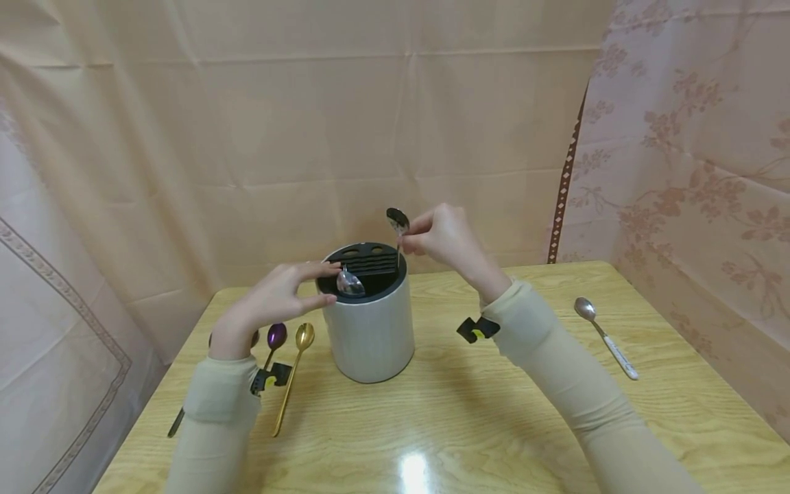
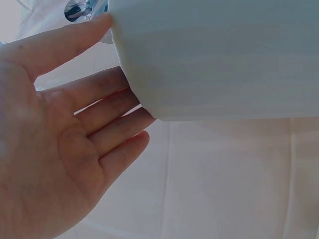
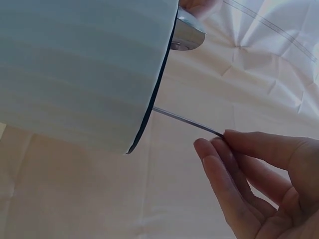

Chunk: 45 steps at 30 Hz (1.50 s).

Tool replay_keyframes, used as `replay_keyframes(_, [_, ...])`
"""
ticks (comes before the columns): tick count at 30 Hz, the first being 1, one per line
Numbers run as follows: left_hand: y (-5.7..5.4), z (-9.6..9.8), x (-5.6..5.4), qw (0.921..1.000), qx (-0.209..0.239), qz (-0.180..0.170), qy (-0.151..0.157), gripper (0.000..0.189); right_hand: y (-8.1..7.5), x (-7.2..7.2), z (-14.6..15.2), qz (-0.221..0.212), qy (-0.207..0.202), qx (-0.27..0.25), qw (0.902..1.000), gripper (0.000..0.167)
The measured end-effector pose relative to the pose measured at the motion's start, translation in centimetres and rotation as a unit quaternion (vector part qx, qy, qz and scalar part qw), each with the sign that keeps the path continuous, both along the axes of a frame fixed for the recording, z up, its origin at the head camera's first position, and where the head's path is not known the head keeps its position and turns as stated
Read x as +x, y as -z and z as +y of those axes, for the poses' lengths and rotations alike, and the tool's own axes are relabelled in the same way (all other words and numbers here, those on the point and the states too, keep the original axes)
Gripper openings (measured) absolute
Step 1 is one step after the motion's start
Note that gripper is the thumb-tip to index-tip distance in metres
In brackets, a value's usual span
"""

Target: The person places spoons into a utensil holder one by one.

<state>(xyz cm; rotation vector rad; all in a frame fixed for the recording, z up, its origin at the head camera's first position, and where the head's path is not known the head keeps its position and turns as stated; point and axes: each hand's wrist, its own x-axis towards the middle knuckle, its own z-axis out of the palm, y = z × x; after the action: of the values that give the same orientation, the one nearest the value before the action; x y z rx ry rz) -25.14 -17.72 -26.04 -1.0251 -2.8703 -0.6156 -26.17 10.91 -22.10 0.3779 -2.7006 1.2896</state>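
A white round utensil holder [image 1: 370, 336] with a black slotted top stands on the table. Above its right rim, my right hand [image 1: 447, 233] pinches a spoon [image 1: 398, 219] between thumb and fingertips. That spoon's bowl points up, and its thin stem [image 3: 187, 119] runs down past the rim, its lower end hidden inside. My left hand [image 1: 278, 291] is at the holder's left side, fingers extended and thumb apart, fingertips right at the rim. Between thumb and fingers shows the bowl of a second spoon [image 1: 350, 283], standing in the holder's front compartment.
Left of the holder lie a gold spoon [image 1: 304, 336] and a purple spoon [image 1: 277, 335]. A dark handle end [image 1: 175, 424] pokes out beside the left wrist, which hides the rest. Far right lies a spoon with a white handle [image 1: 607, 339]. Curtains hang behind the table [image 1: 494, 412].
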Motion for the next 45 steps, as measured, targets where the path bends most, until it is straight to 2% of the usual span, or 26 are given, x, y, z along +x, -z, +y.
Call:
replay_keyframes(15, [0.2,0.0,0.4,1.0000,0.003,0.002,-0.003,0.058,1.1,-0.4,-0.3,-0.013,-0.014,0.085,0.9962,0.010])
replay_keyframes(23, [0.4,-0.1,0.3,1.0000,0.004,0.004,-0.003,0.058,1.5,-0.5,-0.4,-0.034,-0.039,0.088,0.9948,0.009])
replay_keyframes(29, [0.4,-0.1,0.3,0.9999,0.006,0.009,0.004,0.057,1.9,-0.2,0.3,-0.017,-0.058,0.108,0.9923,0.012])
replay_keyframes(33, [0.4,-0.1,0.3,0.9999,0.006,0.012,0.003,0.055,2.1,-0.1,1.3,-0.003,-0.063,0.098,0.9932,0.016])
replay_keyframes(38, [0.4,-0.1,0.1,0.9999,0.003,0.016,0.002,0.056,2.7,-0.3,3.2,0.008,-0.055,0.084,0.9950,0.021])
replay_keyframes(45, [0.2,0.1,0.1,0.9999,-0.002,0.011,0.003,0.055,3.7,-0.6,5.7,0.002,-0.017,0.099,0.9949,0.025])
